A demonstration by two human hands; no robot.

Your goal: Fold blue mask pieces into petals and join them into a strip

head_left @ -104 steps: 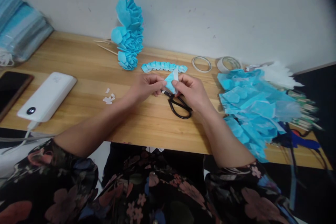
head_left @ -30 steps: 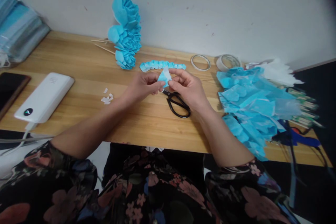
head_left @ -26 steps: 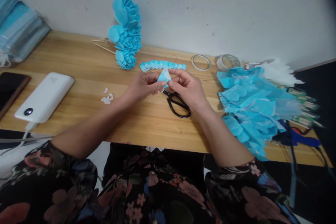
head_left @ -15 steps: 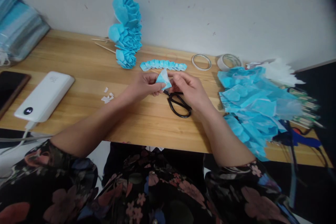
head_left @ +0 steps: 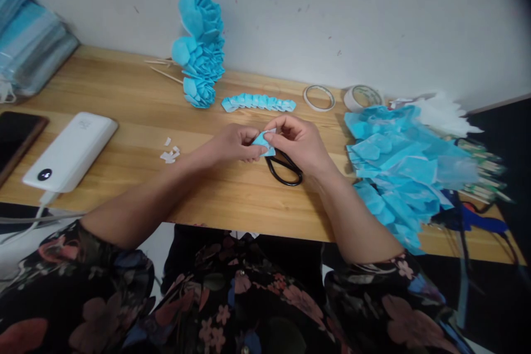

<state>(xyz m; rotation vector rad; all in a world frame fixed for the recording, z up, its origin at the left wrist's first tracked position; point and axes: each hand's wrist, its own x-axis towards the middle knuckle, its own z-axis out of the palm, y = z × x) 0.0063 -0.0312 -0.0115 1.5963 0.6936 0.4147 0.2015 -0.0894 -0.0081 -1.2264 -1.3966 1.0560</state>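
Observation:
Between my two hands is a small folded blue piece (head_left: 263,144) of thin, fabric-like sheet, white on one side. My left hand (head_left: 238,142) pinches its left part between thumb and fingers. My right hand (head_left: 296,141) grips the right side, thumb pressed on the piece. Below them on the table lie black-handled scissors (head_left: 286,172), their blades hidden by my hands. Just behind my hands is a row of folded blue petals (head_left: 259,102) laid overlapping. Blue flowers (head_left: 201,50) with wooden sticks lie further back to the left.
Tape rolls (head_left: 319,98) stand near the wall, one narrow, one wide (head_left: 363,98). A pile of blue sheets (head_left: 398,160) covers the right side, beside a blue-handled tool (head_left: 485,221). White scraps (head_left: 170,153), a white power bank (head_left: 72,152), a phone (head_left: 19,141) and packed masks (head_left: 33,38) are left.
The blue piece has been folded down from an upright point and sits slightly lower. My right thumb has moved left onto it, and both hands have come down a little.

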